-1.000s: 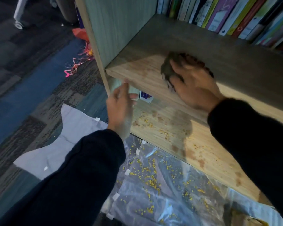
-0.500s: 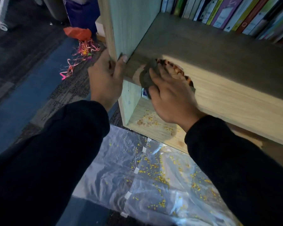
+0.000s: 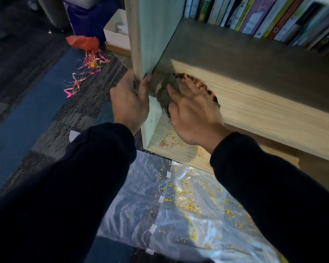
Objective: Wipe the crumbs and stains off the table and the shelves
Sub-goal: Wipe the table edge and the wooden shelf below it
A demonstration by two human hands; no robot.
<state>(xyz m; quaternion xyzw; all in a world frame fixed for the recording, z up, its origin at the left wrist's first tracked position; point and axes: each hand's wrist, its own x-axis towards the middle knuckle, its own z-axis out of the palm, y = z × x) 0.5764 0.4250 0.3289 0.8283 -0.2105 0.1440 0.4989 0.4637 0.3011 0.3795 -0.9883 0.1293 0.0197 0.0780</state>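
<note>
My right hand (image 3: 192,109) presses a dark grey cloth (image 3: 164,95) flat against the front left corner of the wooden shelf board (image 3: 264,88). My left hand (image 3: 130,99) grips the shelf unit's upright side panel (image 3: 156,33) at that corner, thumb on its inner face. The lower shelf (image 3: 179,149) below carries crumbs and brown stains. Much of the cloth is hidden under my right hand.
Books (image 3: 264,18) stand in a row at the back of the shelf. A clear plastic sheet (image 3: 179,215) taped on the floor is strewn with yellow crumbs. Coloured ribbons (image 3: 87,71), an orange bag (image 3: 83,42) and a white box (image 3: 116,35) lie on the carpet to the left.
My right hand slid the cloth left along the shelf to its front corner. My left hand rose from below the shelf edge and took hold of the side panel.
</note>
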